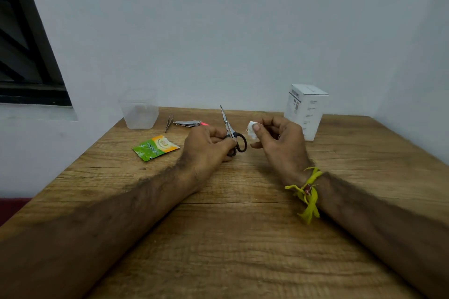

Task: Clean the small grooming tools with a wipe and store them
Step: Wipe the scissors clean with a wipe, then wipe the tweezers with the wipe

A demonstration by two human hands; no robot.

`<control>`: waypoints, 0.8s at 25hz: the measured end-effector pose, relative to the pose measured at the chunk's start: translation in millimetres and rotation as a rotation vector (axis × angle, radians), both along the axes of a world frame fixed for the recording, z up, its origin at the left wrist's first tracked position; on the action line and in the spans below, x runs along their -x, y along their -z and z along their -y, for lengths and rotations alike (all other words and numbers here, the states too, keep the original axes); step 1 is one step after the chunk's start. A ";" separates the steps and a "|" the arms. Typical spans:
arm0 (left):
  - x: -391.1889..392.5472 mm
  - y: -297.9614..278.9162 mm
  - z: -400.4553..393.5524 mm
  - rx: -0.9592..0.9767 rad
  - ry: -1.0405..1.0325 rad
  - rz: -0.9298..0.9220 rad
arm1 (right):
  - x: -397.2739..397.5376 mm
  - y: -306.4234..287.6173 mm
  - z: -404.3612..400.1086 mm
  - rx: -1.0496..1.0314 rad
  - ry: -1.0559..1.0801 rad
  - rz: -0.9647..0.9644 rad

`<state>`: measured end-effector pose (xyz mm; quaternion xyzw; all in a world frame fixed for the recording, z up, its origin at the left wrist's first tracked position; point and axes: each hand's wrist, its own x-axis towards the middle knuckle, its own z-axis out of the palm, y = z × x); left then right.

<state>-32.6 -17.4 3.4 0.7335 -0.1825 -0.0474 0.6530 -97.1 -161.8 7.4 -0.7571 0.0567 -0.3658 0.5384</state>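
My left hand [206, 145] grips small scissors [229, 128] by their black handles, blades shut and pointing up and away. My right hand [279, 139] pinches a crumpled white wipe [251, 130] between thumb and fingers, just right of the scissors and apart from the blades. On the wooden table [243, 238] behind my left hand lie steel tweezers [168, 123] and a nail clipper [187, 123] with a pink-red part at its right end. A clear plastic container [139, 110] stands at the table's back left.
A torn green and orange wipe sachet [155, 147] lies left of my left hand. A white cardboard box [306, 110] stands at the back right, close behind my right hand. Walls close off the table at the back and right; a dark window [26, 56] is at left.
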 end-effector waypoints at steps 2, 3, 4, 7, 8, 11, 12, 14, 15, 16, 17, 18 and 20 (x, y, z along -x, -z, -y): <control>1.5 -0.6 -3.6 -0.059 -0.040 0.100 | 4.2 2.0 0.8 0.039 0.054 0.015; 3.2 -0.3 -5.9 -0.090 -0.051 0.139 | 8.1 3.8 1.3 0.065 0.092 0.019; 6.1 -1.0 -7.6 -0.115 -0.053 0.158 | 11.9 5.6 3.1 0.107 0.139 0.018; 10.9 -10.3 -12.7 -0.156 -0.043 0.147 | 10.4 -3.5 10.2 0.257 0.254 -0.056; 10.6 -16.5 -18.6 -0.163 -0.061 0.141 | 4.4 -11.1 8.0 0.262 0.260 -0.094; -1.2 -32.4 -43.7 -0.222 -0.179 0.158 | -20.9 -20.1 -8.0 0.279 0.271 -0.140; -10.1 -37.8 -54.6 -0.270 -0.256 0.202 | -27.8 -16.9 -13.4 0.321 0.273 -0.100; -33.5 -54.1 -79.9 -0.427 -0.433 0.338 | -38.5 -5.2 -19.5 0.425 0.232 -0.014; -45.9 -65.4 -93.2 -0.507 -0.509 0.394 | -42.2 -1.3 -20.2 0.478 0.206 0.008; -58.2 -78.4 -105.2 -0.571 -0.571 0.430 | -45.9 0.3 -19.1 0.532 0.184 0.024; -71.4 -91.7 -117.2 -0.634 -0.621 0.449 | -51.8 0.7 -18.5 0.566 0.160 0.041; -83.8 -103.5 -126.2 -0.698 -0.650 0.458 | -54.4 1.3 -19.5 0.579 0.143 0.051; -107.3 -119.6 -135.2 -0.821 -0.665 0.465 | -58.8 3.1 -24.4 0.562 0.120 0.054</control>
